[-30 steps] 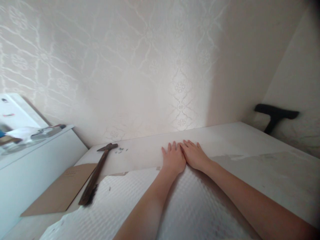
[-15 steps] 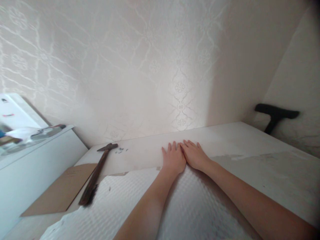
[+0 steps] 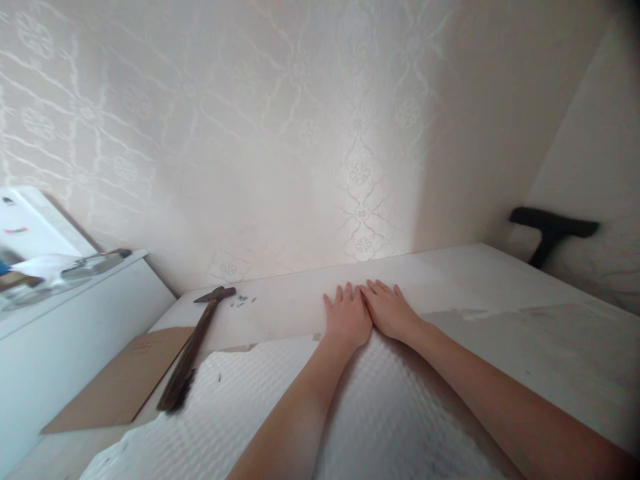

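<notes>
My left hand (image 3: 349, 317) lies flat on the white tabletop (image 3: 290, 300), its fingers spread toward the wall. Right against it, my right hand (image 3: 393, 310) is also laid flat, fingers stretched out, the two touching at the thumb side. Neither holds anything. Under my forearms spreads a white textured sheet (image 3: 240, 400) with a ragged far edge; its near part runs out of view. A hammer (image 3: 197, 343) with a wooden handle rests to the left, head toward the wall, next to several small dark bits (image 3: 241, 301).
A brown cardboard sheet (image 3: 125, 380) lies at the left, partly beneath the hammer handle. Beyond it rises a white cabinet (image 3: 100, 320) with items on top. A black T-shaped handle (image 3: 553, 223) stands past the table's right edge. Patterned wallpaper (image 3: 300, 167) covers the wall behind.
</notes>
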`<state>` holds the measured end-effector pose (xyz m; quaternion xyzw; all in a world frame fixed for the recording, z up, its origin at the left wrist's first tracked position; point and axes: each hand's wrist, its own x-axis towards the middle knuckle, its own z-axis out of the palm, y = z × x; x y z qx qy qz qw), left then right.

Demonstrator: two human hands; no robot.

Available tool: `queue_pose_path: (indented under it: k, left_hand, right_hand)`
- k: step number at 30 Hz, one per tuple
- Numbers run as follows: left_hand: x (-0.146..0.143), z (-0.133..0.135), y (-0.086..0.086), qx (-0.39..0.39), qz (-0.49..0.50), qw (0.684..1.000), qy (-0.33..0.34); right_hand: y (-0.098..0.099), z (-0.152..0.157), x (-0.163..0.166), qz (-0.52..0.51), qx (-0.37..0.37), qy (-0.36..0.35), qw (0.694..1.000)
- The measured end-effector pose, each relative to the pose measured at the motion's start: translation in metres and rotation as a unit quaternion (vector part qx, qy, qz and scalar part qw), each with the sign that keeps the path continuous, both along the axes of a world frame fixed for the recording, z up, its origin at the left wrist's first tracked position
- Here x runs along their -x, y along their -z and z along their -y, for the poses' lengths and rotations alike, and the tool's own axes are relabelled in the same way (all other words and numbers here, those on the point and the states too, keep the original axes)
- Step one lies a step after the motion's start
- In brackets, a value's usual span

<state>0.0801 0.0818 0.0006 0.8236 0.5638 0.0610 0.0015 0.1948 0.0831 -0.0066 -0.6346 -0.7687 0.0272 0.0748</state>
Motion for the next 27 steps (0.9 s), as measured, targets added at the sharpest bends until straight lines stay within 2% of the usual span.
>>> queue_pose_path:
  k: [27]
  left_hand:
    - [0.0001, 0.0005, -0.0006, 0.004, -0.009, 1.0, 0.001]
  right_hand:
    - [0.0005, 0.0005, -0.0002, -0.003, -0.006, -0.002, 1.0]
